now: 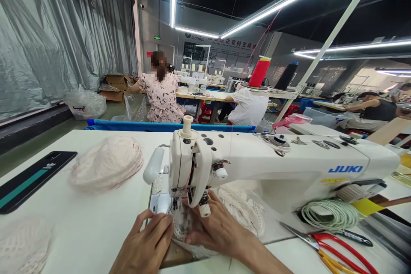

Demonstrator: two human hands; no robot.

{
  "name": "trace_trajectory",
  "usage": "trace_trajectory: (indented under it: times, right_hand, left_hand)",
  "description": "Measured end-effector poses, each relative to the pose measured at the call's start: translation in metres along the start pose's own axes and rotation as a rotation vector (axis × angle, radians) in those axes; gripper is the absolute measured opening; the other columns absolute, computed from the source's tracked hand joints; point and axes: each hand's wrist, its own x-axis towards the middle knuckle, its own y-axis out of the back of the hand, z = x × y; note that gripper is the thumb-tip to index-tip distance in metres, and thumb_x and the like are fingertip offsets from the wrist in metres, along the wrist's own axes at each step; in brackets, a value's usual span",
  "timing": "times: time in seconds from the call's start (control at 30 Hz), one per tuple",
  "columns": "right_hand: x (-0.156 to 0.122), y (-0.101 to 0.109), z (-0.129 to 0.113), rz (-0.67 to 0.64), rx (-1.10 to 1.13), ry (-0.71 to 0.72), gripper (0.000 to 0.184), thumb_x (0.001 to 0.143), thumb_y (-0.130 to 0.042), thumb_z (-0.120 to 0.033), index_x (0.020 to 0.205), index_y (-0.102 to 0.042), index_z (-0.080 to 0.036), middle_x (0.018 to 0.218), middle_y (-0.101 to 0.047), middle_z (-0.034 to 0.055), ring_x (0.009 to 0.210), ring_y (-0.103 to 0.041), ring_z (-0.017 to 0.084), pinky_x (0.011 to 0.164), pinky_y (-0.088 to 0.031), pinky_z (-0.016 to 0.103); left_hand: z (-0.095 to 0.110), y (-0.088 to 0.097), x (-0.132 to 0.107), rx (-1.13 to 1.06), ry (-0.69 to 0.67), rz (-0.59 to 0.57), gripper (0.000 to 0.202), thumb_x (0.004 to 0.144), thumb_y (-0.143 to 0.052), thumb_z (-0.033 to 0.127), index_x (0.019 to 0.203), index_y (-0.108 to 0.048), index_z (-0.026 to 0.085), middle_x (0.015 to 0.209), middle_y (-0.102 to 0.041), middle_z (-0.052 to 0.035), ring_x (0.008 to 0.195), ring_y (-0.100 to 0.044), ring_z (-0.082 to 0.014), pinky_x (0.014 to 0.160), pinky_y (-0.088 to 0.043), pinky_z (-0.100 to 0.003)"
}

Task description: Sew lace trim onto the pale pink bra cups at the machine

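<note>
Fabric [181, 222], pale and lace-edged, flat on the bed of the sewing machine [272, 154], between both hands at the presser foot [176, 204] (clock centre). Left hand [144, 239] at 8 o'clock, palm down, fingers half-curled and close together at the cloth's left edge, pinch or mere contact impossible to tell; right hand [218, 224] at 4 o'clock, flattened over the cloth, thumb spread from fingers, some fingertips hidden behind the machine head. Farther out: pale cloth pile [107, 162] at 10 o'clock, dark phone [38, 180] at 9, coiled cord [346, 218] at 3, red-handled scissors [316, 242] at 4.
</note>
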Motion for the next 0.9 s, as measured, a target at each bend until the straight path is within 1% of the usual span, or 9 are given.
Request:
trace_trajectory:
  times: [0.13, 0.2, 0.33, 0.4, 0.5, 0.6, 0.67, 0.73, 0.9]
  right_hand:
    - [0.000, 0.000, 0.003, 0.005, 0.000, -0.007, 0.047, 0.083, -0.050, -0.061, 0.097, -0.058, -0.017, 0.088, -0.064, 0.0072, 0.097, -0.056, 0.023, 0.102, -0.029, 0.041]
    - [-0.001, 0.003, 0.000, 0.025, -0.027, -0.004, 0.045, 0.084, -0.051, -0.059, 0.098, -0.059, -0.017, 0.090, -0.064, 0.0076, 0.101, -0.055, 0.023, 0.103, -0.028, 0.043]
    - [-0.007, 0.012, -0.018, 0.072, 0.001, 0.128, 0.041, 0.087, -0.048, -0.057, 0.099, -0.058, -0.019, 0.103, -0.065, 0.0063, 0.102, -0.055, 0.020, 0.103, -0.026, 0.040]
    - [-0.011, 0.013, -0.027, 0.095, 0.026, 0.179, 0.042, 0.086, -0.048, -0.058, 0.095, -0.057, -0.018, 0.105, -0.064, 0.0057, 0.096, -0.057, 0.018, 0.101, -0.030, 0.037]
    - [-0.015, 0.006, -0.034, 0.132, 0.022, 0.190, 0.022, 0.094, -0.047, -0.035, 0.086, -0.057, -0.016, 0.089, -0.065, 0.0030, 0.082, -0.057, 0.014, 0.091, -0.038, 0.033]
    - [-0.015, -0.002, -0.034, 0.181, 0.048, 0.249, 0.023, 0.095, -0.037, -0.012, 0.081, -0.055, -0.016, 0.084, -0.065, 0.0024, 0.078, -0.056, 0.013, 0.087, -0.040, 0.032]
    - [-0.014, -0.004, -0.032, 0.212, 0.070, 0.276, 0.022, 0.094, -0.035, -0.009, 0.085, -0.055, -0.016, 0.091, -0.066, 0.0045, 0.086, -0.057, 0.013, 0.089, -0.040, 0.033]
    - [-0.013, -0.005, -0.031, 0.227, 0.083, 0.285, 0.020, 0.095, -0.035, -0.009, 0.090, -0.054, -0.015, 0.096, -0.066, 0.0055, 0.093, -0.058, 0.014, 0.091, -0.040, 0.033]
    - [-0.013, -0.002, -0.031, 0.236, 0.072, 0.300, 0.019, 0.094, -0.035, -0.009, 0.086, -0.051, -0.015, 0.094, -0.068, 0.0050, 0.091, -0.060, 0.014, 0.091, -0.040, 0.034]
  left_hand:
    - [0.001, -0.001, -0.002, 0.007, 0.006, -0.049, 0.039, 0.097, -0.024, 0.012, 0.098, -0.064, 0.016, 0.093, -0.071, -0.0049, 0.088, -0.060, -0.0152, 0.085, -0.034, -0.033]
    - [0.003, -0.003, -0.003, 0.011, 0.005, -0.034, 0.041, 0.097, -0.022, 0.011, 0.099, -0.064, 0.015, 0.094, -0.071, -0.0063, 0.091, -0.059, -0.0161, 0.086, -0.033, -0.034]
    - [0.004, -0.006, -0.006, -0.054, 0.042, 0.015, 0.038, 0.097, -0.026, 0.010, 0.098, -0.064, 0.015, 0.094, -0.071, -0.0067, 0.101, -0.058, -0.0179, 0.090, -0.031, -0.037]
    - [0.004, -0.008, -0.008, -0.107, 0.050, 0.019, 0.036, 0.096, -0.028, 0.010, 0.097, -0.064, 0.015, 0.095, -0.071, -0.0063, 0.101, -0.059, -0.0181, 0.093, -0.030, -0.038]
    - [0.004, -0.012, -0.014, -0.137, 0.048, 0.002, 0.035, 0.095, -0.029, 0.009, 0.099, -0.063, 0.015, 0.095, -0.070, -0.0062, 0.098, -0.060, -0.0173, 0.094, -0.030, -0.038]
    - [0.003, -0.016, -0.019, -0.119, 0.054, -0.056, 0.030, 0.095, -0.034, 0.011, 0.105, -0.062, 0.016, 0.099, -0.070, -0.0062, 0.099, -0.060, -0.0173, 0.095, -0.030, -0.038]
    - [0.003, -0.019, -0.021, -0.101, 0.062, -0.076, 0.028, 0.095, -0.036, 0.013, 0.105, -0.062, 0.017, 0.100, -0.069, -0.0057, 0.099, -0.059, -0.0174, 0.095, -0.030, -0.038]
    - [0.002, -0.020, -0.021, -0.094, 0.053, -0.044, 0.029, 0.096, -0.034, 0.013, 0.103, -0.063, 0.017, 0.098, -0.070, -0.0050, 0.099, -0.060, -0.0168, 0.095, -0.030, -0.038]
    - [0.004, -0.022, -0.019, -0.091, 0.014, 0.014, 0.028, 0.097, -0.036, 0.014, 0.099, -0.064, 0.015, 0.097, -0.071, -0.0042, 0.098, -0.061, -0.0158, 0.096, -0.030, -0.037]
